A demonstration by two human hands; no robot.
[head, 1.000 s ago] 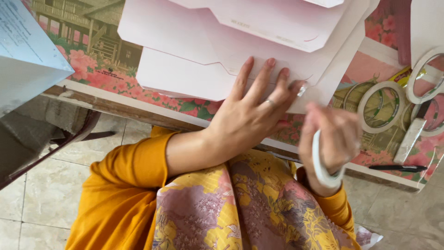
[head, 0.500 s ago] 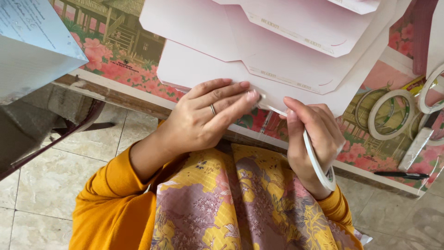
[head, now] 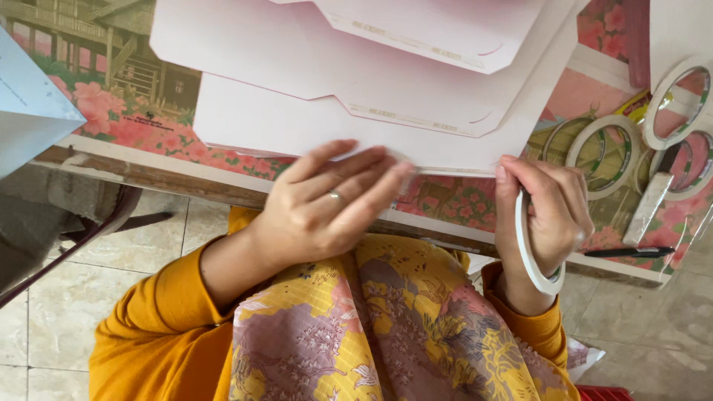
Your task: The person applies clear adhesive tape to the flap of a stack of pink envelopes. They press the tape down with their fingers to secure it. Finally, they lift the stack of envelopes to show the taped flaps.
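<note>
My left hand (head: pixel 327 212) lies flat, fingers together and stretched out, fingertips pressing on the near edge of the lowest pink card sheet (head: pixel 297 126), not gripping anything. That sheet sits at the near edge of the table (head: pixel 148 174), under two more pink die-cut sheets stacked higher up and overlapping it, the top sheet (head: pixel 438 26) partly out of view. My right hand (head: pixel 546 215) is closed around a thin white tape roll (head: pixel 531 249), the ring hanging round my fingers and down toward the wrist, thumb and index tip pinched at the same near edge of the lowest sheet, just to the right of my left fingertips; I cannot tell whether a tape strip runs between them. Table has a flowered cloth with a house picture (head: pixel 96 52). To the right of the sheets, several more tape rolls (head: pixel 605 152) lie flat on the cloth, near each other, some overlapping. A black pen (head: pixel 630 252) lies at the table edge right of my right hand, a white stick-like thing (head: pixel 648 209) just above it. A pale blue folded paper (head: pixel 30 111) is at far left. My lap, in yellow and mauve flowered fabric (head: pixel 386 334), is below the table edge, orange sleeves on both arms, tiled floor (head: pixel 59 297) left.
</note>
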